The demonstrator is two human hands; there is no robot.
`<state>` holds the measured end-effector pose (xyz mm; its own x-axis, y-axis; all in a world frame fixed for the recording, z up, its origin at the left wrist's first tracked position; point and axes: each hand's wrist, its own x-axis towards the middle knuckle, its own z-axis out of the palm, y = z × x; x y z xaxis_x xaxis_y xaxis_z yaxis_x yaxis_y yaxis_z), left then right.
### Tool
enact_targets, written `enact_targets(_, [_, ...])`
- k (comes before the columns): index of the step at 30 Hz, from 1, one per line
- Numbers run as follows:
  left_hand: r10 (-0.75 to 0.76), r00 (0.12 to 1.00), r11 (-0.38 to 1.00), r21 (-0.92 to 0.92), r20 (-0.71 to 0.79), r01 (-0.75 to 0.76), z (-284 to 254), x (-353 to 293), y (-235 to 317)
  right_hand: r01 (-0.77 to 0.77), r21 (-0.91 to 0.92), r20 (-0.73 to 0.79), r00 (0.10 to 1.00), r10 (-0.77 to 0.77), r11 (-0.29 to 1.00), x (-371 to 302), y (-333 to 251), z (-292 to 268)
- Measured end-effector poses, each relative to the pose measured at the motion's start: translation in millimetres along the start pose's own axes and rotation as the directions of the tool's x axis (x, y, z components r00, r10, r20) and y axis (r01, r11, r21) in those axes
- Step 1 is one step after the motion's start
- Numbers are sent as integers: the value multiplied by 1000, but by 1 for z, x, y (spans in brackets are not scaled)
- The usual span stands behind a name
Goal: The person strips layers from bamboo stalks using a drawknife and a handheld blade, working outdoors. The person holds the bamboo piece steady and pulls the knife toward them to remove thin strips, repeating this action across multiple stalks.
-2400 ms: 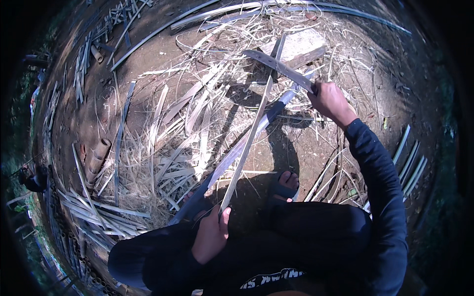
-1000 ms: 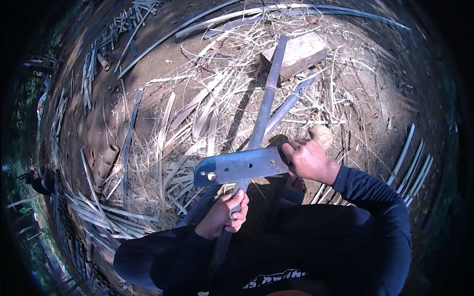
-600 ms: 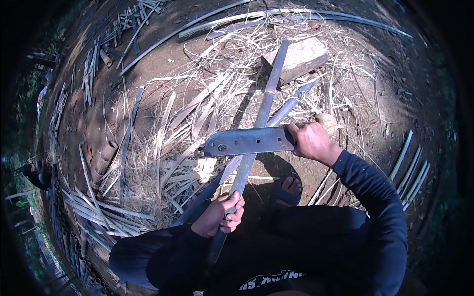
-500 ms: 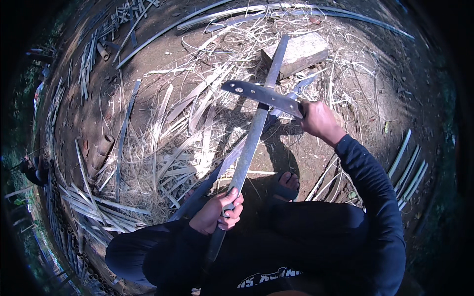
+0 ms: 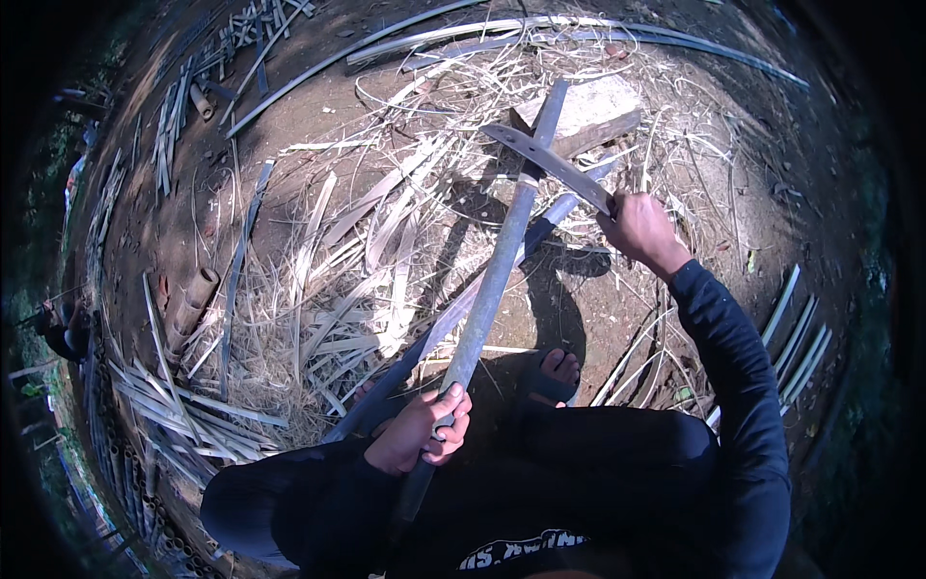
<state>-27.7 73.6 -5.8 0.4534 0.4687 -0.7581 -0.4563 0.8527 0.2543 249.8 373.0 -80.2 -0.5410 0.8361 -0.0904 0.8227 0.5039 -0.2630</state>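
Note:
My left hand [image 5: 422, 430] is wrapped round the near end of a long bamboo strip [image 5: 492, 280], which slants away from me toward the upper right. In my right hand [image 5: 642, 232] is the handle of a machete [image 5: 555, 166], its dark blade dotted with holes. The blade lies across the far part of the strip; whether its edge bites into the bamboo I cannot tell. Just past the blade, the strip's far end overlaps a wooden block [image 5: 588, 111] on the ground. Another split bamboo piece [image 5: 449, 323] runs beneath the strip, down toward my left leg.
Shavings and thin bamboo slivers [image 5: 386, 251] litter the ground ahead. Piled strips [image 5: 198, 420] and a bamboo tube [image 5: 191, 304] lie at left, with more strips [image 5: 799, 338] at right. Long poles [image 5: 579, 24] curve across the far side. My foot [image 5: 557, 374] stands near the strip.
The machete has moved farther along the strip, away from me and rightward, and its blade has turned more edge-on. My left hand has shifted slightly down, still holding the strip.

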Motion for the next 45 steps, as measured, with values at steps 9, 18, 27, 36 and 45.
enact_targets(9, [47, 984, 973, 232, -169, -7, 13, 4, -6, -170, -55, -7, 985, 170, 984, 6, 21, 5])
enact_targets(18, [174, 955, 929, 362, -239, -78, 0, 1, -22, -24, -22, -3, 1000, 24, 999, 5, -7, 0])
enact_targets(27, [33, 996, 988, 154, -78, -20, -3, -3, -5, -95, 19, 15, 995, 95, 995, -16, -17, -6])
enact_targets(36, [163, 975, 953, 280, -152, -116, -10, 12, -10, 435, 86, 81, 894, -441, 896, -94, -91, 23])
enact_targets(45, [849, 484, 241, 971, -212, 2, 33, 32, -32, 393, 207, -12, 917, -399, 896, -111, -111, 37])
